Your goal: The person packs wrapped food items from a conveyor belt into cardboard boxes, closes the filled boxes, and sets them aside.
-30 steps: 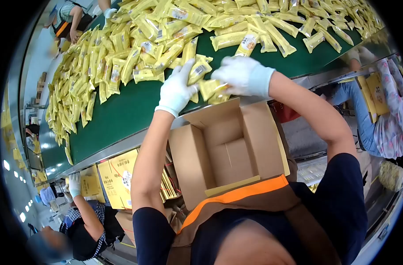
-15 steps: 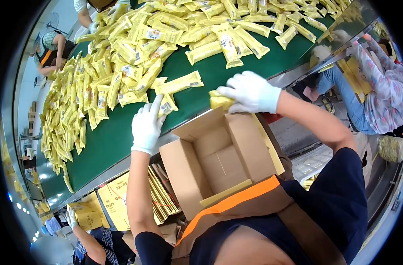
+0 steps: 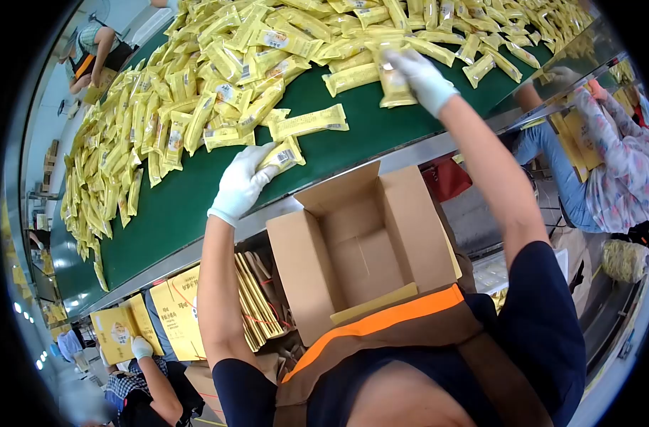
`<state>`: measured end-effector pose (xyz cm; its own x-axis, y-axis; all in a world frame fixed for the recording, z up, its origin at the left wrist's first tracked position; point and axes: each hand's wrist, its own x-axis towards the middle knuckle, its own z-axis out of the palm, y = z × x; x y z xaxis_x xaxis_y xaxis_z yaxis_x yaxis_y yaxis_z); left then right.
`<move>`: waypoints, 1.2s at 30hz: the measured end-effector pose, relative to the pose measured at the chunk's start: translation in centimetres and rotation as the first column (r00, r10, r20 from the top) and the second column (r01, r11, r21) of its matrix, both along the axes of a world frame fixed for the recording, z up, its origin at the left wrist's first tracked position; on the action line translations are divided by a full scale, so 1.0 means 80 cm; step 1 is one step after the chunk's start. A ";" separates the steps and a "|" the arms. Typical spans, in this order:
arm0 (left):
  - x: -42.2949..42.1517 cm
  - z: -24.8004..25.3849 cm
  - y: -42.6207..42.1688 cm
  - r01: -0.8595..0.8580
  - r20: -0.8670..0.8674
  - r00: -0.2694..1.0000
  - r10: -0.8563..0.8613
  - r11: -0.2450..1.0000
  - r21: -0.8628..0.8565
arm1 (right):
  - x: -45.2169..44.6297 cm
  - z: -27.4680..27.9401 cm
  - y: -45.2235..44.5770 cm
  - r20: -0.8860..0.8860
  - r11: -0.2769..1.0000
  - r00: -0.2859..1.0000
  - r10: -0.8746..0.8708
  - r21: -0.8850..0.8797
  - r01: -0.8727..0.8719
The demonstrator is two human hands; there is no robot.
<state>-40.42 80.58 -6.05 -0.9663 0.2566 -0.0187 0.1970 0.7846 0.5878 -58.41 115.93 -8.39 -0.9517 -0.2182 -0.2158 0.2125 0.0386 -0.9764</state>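
My left hand (image 3: pixel 242 183), in a white glove, has its fingers closed around the near end of a small yellow packet (image 3: pixel 287 154) at the belt's edge. Another yellow packet (image 3: pixel 310 122) lies just beyond it. Farther out on the right, my gloved right hand (image 3: pixel 422 80) grips a yellow packet (image 3: pixel 395 85) at the edge of the heap; its fingertips are blurred. Close against my apron stands a cardboard box (image 3: pixel 363 245), flaps spread, its brown inside showing and no packets visible in it.
A big heap of yellow packets (image 3: pixel 217 92) covers much of the green belt (image 3: pixel 189 206). Folded yellow cartons (image 3: pixel 185 306) stand at my left. One co-worker's gloved hand (image 3: pixel 141 347) is at a yellow carton, lower left. A person in a patterned sleeve (image 3: pixel 616 156) sits on the right.
My right hand has left the box's back edge, where it held something yellow, and reached out to the heap. My left hand has closed on the packet beside it. The view has shifted slightly.
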 end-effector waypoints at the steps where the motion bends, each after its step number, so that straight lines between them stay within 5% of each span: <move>1: -0.003 0.005 0.001 0.021 0.007 1.000 -0.021 1.000 -0.004 | 0.007 0.003 -0.028 -0.153 0.955 0.988 -0.032 0.286 0.075; 3: 0.000 0.013 0.005 0.057 0.029 0.998 -0.057 0.998 -0.016 | 0.022 0.006 -0.068 -0.230 0.783 0.961 0.154 0.622 0.023; 6: 0.018 0.000 0.009 0.034 -0.112 0.992 -0.049 0.990 -0.138 | 0.051 0.021 -0.082 -0.247 0.594 0.898 0.364 0.804 -0.019; 7: 0.022 0.002 0.016 0.006 -0.145 0.989 -0.039 0.975 -0.222 | 0.068 0.032 -0.077 -0.343 0.522 0.844 0.413 0.848 0.090; 9: 0.031 0.011 0.028 -0.023 -0.111 0.994 -0.015 0.942 -0.336 | 0.085 0.033 -0.044 -0.684 0.540 0.387 0.618 0.727 0.424; 11: 0.036 0.013 0.038 -0.031 -0.140 0.990 -0.029 0.911 -0.410 | 0.104 0.048 -0.017 -0.602 0.515 0.268 0.753 0.791 0.329; 12: 0.039 0.006 0.037 -0.027 -0.199 0.978 -0.056 0.920 -0.391 | 0.104 0.033 -0.004 -0.489 0.423 0.265 0.831 0.865 0.270; 16: 0.042 -0.009 0.038 -0.114 -0.184 0.981 0.057 0.942 -0.315 | 0.109 0.020 0.012 -0.412 0.408 0.416 0.811 0.907 0.104; 20: 0.037 -0.020 0.023 -0.125 -0.056 0.992 0.113 0.925 -0.359 | 0.113 0.026 0.006 -0.243 0.249 0.608 0.756 0.965 0.075; 23: 0.026 0.000 0.032 -0.129 0.063 0.986 0.153 0.949 -0.288 | 0.110 0.032 0.005 -0.138 0.190 0.630 0.764 0.982 -0.016; 25: 0.010 0.013 0.033 -0.130 -0.083 0.988 0.127 0.991 -0.030 | 0.106 0.034 0.017 -0.128 0.181 0.613 0.779 0.983 -0.025; 27: -0.025 0.047 0.049 -0.011 -0.144 0.990 0.002 0.998 -0.059 | 0.101 0.035 0.020 -0.124 0.220 0.629 0.768 0.972 -0.077; 28: -0.042 0.071 0.070 0.021 -0.137 0.989 -0.054 0.972 -0.233 | 0.097 0.031 0.019 -0.114 0.220 0.629 0.769 0.971 -0.092; 30: -0.082 0.035 0.076 0.126 -0.053 0.987 -0.150 0.940 -0.318 | 0.087 0.038 0.015 -0.057 0.211 0.637 0.768 0.963 -0.168; 33: -0.090 0.021 0.079 0.199 0.038 0.979 -0.200 0.894 -0.401 | 0.055 0.058 0.035 -0.057 0.578 0.858 0.510 0.762 -0.293; 36: -0.055 0.013 0.095 0.121 -0.151 0.965 -0.212 0.880 -0.460 | -0.018 0.044 0.046 -0.056 0.879 0.948 0.314 0.394 -0.268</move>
